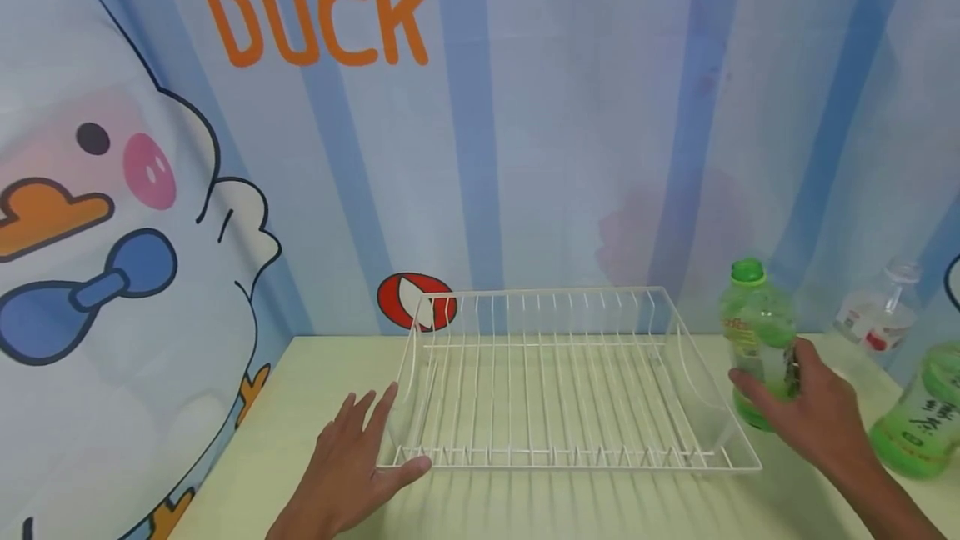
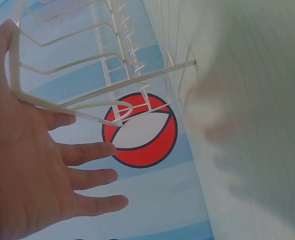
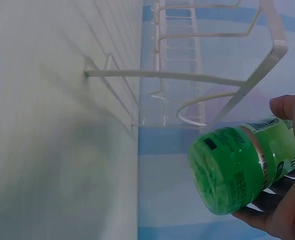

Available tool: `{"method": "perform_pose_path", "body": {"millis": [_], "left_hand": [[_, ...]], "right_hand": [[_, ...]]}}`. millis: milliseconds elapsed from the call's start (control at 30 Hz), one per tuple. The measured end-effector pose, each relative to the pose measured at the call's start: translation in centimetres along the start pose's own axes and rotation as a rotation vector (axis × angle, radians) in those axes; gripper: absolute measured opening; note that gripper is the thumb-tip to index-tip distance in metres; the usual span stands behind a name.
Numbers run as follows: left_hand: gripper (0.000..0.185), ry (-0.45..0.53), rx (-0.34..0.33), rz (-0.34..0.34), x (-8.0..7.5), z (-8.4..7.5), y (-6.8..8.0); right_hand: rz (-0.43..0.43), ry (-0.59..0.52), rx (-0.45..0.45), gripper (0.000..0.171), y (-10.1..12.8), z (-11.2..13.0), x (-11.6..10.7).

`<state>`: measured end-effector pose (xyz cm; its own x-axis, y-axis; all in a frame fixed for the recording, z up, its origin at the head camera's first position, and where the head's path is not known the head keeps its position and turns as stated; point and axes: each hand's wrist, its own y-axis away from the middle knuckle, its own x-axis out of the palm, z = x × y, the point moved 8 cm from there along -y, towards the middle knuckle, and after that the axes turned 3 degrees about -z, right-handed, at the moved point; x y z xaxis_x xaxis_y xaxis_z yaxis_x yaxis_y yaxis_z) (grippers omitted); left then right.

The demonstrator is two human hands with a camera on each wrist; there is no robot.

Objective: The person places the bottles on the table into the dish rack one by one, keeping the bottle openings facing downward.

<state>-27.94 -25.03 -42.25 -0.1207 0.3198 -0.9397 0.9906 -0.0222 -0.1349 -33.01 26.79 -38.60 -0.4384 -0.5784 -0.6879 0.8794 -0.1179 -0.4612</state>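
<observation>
A white wire dish rack (image 1: 577, 466) stands on the pale table. My left hand (image 1: 345, 461) is at its front left corner, fingers spread and nearly straight. In the left wrist view that hand (image 2: 32, 165) has its thumb and forefinger against the wire rim (image 2: 42, 102). To the right of the rack, my right hand (image 1: 821, 407) grips a green plastic drink bottle (image 1: 757, 315) with a green cap, held upright. Seen from the right wrist, the bottle's base (image 3: 212, 170) is off the table, beside the rack's end, with fingers (image 3: 252, 217) curled round its body.
At the right edge stands a second green bottle (image 1: 922, 411). Behind it is a clear bottle (image 1: 881, 311) with a red and white label. A striped blue backdrop (image 1: 570, 148) with a duck drawing rises along the table's back edge.
</observation>
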Motion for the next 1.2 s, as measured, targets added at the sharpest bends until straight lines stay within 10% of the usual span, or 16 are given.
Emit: {"method": "perform_pose_path", "body": {"millis": [1200], "left_hand": [[0.108,-0.033,-0.046,0.097,0.6,0.2,-0.3]], "right_hand": [[-0.151,0.107,-0.629,0.073,-1.4,10.4,-0.2]]}}
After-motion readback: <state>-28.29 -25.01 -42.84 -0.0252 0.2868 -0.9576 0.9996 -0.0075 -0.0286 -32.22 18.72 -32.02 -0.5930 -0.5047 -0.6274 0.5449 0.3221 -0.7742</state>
